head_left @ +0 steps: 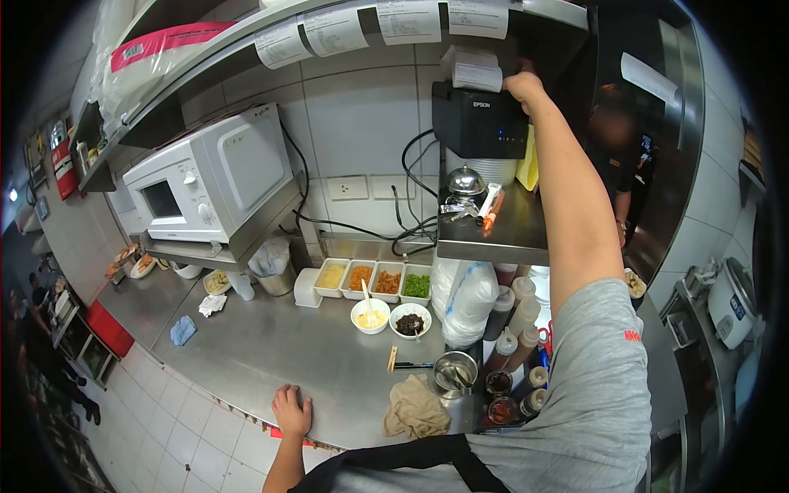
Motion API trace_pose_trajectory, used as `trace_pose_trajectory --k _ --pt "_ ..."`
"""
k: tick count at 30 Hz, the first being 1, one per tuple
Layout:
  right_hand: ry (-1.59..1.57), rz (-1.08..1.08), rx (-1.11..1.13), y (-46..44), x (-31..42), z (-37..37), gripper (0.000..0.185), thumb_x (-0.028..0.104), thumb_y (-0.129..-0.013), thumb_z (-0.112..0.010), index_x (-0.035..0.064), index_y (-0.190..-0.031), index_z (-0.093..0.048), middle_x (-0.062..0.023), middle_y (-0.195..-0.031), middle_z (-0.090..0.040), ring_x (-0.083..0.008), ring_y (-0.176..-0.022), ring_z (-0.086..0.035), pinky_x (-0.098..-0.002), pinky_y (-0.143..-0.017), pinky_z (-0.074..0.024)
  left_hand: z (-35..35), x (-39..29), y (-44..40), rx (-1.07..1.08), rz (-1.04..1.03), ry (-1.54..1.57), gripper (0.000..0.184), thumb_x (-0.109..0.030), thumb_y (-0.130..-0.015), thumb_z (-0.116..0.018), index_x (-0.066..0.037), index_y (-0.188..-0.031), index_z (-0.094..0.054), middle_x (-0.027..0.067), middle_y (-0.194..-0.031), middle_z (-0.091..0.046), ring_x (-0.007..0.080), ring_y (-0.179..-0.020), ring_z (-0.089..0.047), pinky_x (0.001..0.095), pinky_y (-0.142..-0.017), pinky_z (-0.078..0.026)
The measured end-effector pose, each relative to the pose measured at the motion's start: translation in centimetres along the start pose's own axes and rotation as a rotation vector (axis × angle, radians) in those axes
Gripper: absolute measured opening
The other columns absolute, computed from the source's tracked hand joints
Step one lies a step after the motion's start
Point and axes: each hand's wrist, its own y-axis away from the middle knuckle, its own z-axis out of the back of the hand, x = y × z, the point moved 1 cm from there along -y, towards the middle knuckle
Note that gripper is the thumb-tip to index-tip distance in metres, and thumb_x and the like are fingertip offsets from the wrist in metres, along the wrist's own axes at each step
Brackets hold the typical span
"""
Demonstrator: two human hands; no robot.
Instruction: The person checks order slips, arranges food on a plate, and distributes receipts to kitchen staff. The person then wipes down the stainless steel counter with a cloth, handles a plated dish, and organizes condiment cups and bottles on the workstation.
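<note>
My right hand (pixel 524 87) is raised to the top of a black Epson receipt printer (pixel 482 123). Its fingers are closed at the right edge of a white printed receipt (pixel 477 76) coming out there; some fingertips are hidden. Lower down, my left hand (pixel 292 410) rests on the front edge of the steel counter (pixel 246 353), fingers apart and holding nothing. The printer stands on a stack of white plates (pixel 485 168) on a raised shelf. A silver call bell (pixel 466 181) and an orange marker (pixel 493 210) lie before it.
Tubs of toppings (pixel 386 281), two small bowls (pixel 370 315), a steel pot (pixel 454 374), a beige cloth (pixel 417 407) and several sauce bottles (pixel 523 322) occupy the counter. A white microwave (pixel 214 177) sits on a wall shelf. Another person (pixel 612 156) stands behind the opening at right.
</note>
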Motion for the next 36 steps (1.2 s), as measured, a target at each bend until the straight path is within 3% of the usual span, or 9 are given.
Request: trace_pose_trajectory --k 8,11,20,23,26,30,31,34,36 --pt "0.031 -0.004 -0.014 -0.2 0.8 -1.4 0.081 0.051 -0.075 -0.065 -0.0019 -0.131 -0.041 -0.0217 -0.133 -0.044 -0.0309 -0.124 -0.042 -0.0338 -0.099 -0.0347 0.1 -0.1 0.0 -0.01 -0.016 0.009 0.042 -0.024 -0.073 -0.066 -0.007 -0.11 -0.054 0.0148 -0.12 -0.047 0.032 -0.118 -0.041 0.0454 -0.099 -0.029" --pt "0.029 -0.007 -0.1 -0.7 0.4 -2.0 0.07 0.05 -0.08 -0.06 -0.0032 -0.125 -0.049 -0.0206 -0.135 -0.043 -0.0313 -0.125 -0.041 -0.0354 -0.099 -0.0348 0.0 -0.1 0.0 -0.02 -0.02 -0.013 0.042 -0.024 -0.073 -0.066 -0.007 -0.11 -0.053 0.0148 -0.12 -0.048 0.0322 -0.116 -0.042 0.0452 -0.098 -0.03" --pt "0.099 -0.048 0.214 0.9 2.0 0.0 0.051 0.024 -0.077 -0.065 -0.0016 -0.119 -0.052 -0.0211 -0.123 -0.053 -0.0321 -0.108 -0.055 -0.036 -0.088 -0.0429 0.1 0.0 0.0 -0.008 -0.008 0.003 0.042 -0.024 -0.073 -0.066 -0.008 -0.11 -0.053 0.0145 -0.12 -0.047 0.0318 -0.118 -0.041 0.0453 -0.099 -0.029" --pt "0.217 0.16 -0.144 0.8 2.5 -1.8 0.046 0.011 -0.075 -0.067 -0.002 -0.116 -0.052 -0.0215 -0.117 -0.054 -0.0316 -0.101 -0.057 -0.0387 -0.083 -0.0468 0.1 -0.1 0.1 -0.014 -0.007 0.007 0.043 -0.024 -0.072 -0.066 -0.008 -0.11 -0.053 0.0145 -0.12 -0.047 0.0317 -0.117 -0.041 0.0455 -0.099 -0.029" --pt "-0.813 -0.106 -0.305 1.5 3.4 -1.9 0.034 -0.001 -0.076 -0.062 -0.0012 -0.109 -0.054 -0.0195 -0.11 -0.055 -0.0304 -0.095 -0.057 -0.0373 -0.076 -0.051 0.1 0.2 0.1 -0.027 -0.01 0.011 0.044 -0.024 -0.071 -0.066 -0.008 -0.11 -0.053 0.0145 -0.119 -0.047 0.0318 -0.116 -0.041 0.0459 -0.099 -0.029" --pt "-0.93 -0.264 0.216 2.3 5.5 -1.4 0.029 -0.008 -0.079 -0.052 -0.0022 -0.108 -0.055 -0.0146 -0.109 -0.056 -0.0231 -0.085 -0.057 -0.0313 -0.073 -0.0521 -0.2 0.9 0.0 -0.022 0.007 0.051 0.044 -0.02 -0.07 -0.068 -0.008 -0.109 -0.054 0.0147 -0.116 -0.048 0.0327 -0.113 -0.043 0.0452 -0.097 -0.032" --pt "-0.912 -0.137 0.421 3.6 6.6 -1.4 0.031 -0.008 -0.079 -0.051 -0.0025 -0.11 -0.055 -0.0135 -0.109 -0.056 -0.0219 -0.086 -0.058 -0.0315 -0.074 -0.0517 -0.2 0.9 -0.2 -0.021 0.023 0.068 0.043 -0.019 -0.069 -0.069 -0.008 -0.108 -0.054 0.0149 -0.115 -0.048 0.0332 -0.112 -0.044 0.0447 -0.097 -0.033" --pt "-0.85 0.125 0.894 10.5 11.2 -2.1 0.037 -0.006 -0.08 -0.052 -0.0026 -0.116 -0.055 -0.0106 -0.109 -0.058 -0.0182 -0.088 -0.059 -0.0309 -0.081 -0.0495 2.1 -3.0 -4.0 -0.112 -0.112 0.504 0.042 -0.018 -0.073 -0.068 -0.007 -0.111 -0.055 0.0138 -0.112 -0.051 0.0311 -0.11 -0.047 0.0402 -0.091 -0.04" --pt "-0.84 0.119 1.002 16.0 15.0 -3.4 0.035 -0.003 -0.079 -0.058 -0.0007 -0.114 -0.057 -0.0084 -0.107 -0.059 -0.0158 -0.092 -0.059 -0.03 -0.085 -0.0478 8.4 -10.6 -6.7 0.166 -0.133 0.915 0.04 -0.021 -0.082 -0.063 -0.008 -0.118 -0.052 0.0092 -0.121 -0.051 0.0226 -0.114 -0.047 0.0354 -0.097 -0.036"
